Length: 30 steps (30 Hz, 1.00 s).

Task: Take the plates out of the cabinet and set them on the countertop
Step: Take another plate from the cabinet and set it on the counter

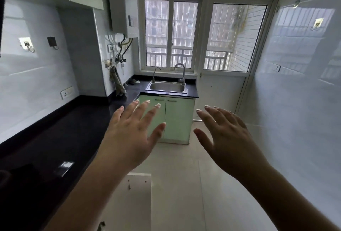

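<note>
No plates show anywhere in the head view. The pale green two-door cabinet stands at the far end of the room under the sink, both doors closed. The black stone countertop runs along the left wall from near to far and turns right at the far corner to carry the rectangular steel sink, which has a tall curved tap and a smaller one behind it.

Both bare hands are raised in mid-air in front of the cabinet, backs toward the camera, holding nothing. The left hand has its fingers straight and spread, the thumb angled out to the right. The right hand is likewise spread, its thumb pointing left toward the other hand; the two are apart.

A white open cabinet door juts out low at near centre, beside the counter's edge. A grey cloth hangs on the left wall near the far corner, and a large white-framed window fills the far wall.
</note>
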Tool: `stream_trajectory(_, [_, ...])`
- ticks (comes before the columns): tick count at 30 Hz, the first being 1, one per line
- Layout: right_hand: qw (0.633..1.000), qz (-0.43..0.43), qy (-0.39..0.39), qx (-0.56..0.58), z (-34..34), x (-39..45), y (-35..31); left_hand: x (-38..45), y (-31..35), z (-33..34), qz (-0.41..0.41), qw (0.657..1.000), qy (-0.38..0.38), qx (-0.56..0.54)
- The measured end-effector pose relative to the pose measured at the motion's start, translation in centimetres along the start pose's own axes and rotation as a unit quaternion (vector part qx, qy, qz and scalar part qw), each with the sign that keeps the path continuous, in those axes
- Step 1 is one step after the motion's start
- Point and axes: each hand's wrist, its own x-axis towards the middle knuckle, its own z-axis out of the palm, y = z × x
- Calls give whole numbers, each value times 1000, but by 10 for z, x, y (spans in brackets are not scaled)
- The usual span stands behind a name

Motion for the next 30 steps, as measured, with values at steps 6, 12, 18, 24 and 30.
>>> stream_trajectory(6, [1000,-22,8,17,25,72,2,56,-28,15,-5,1000,0,7])
stream_trajectory(12, [995,-80,0,56,60,139,-13,76,-63,30,-63,997,-6,48])
stream_trajectory(18, [976,-180,-7,124,108,211,-41,95,-102,50,-155,984,-22,81])
stream_trajectory(24, [936,-294,-35,192,157,271,-67,92,-121,63,-274,951,-49,134])
stream_trajectory(30, [878,-406,-53,249,184,287,-113,51,-119,60,-387,902,-62,181])
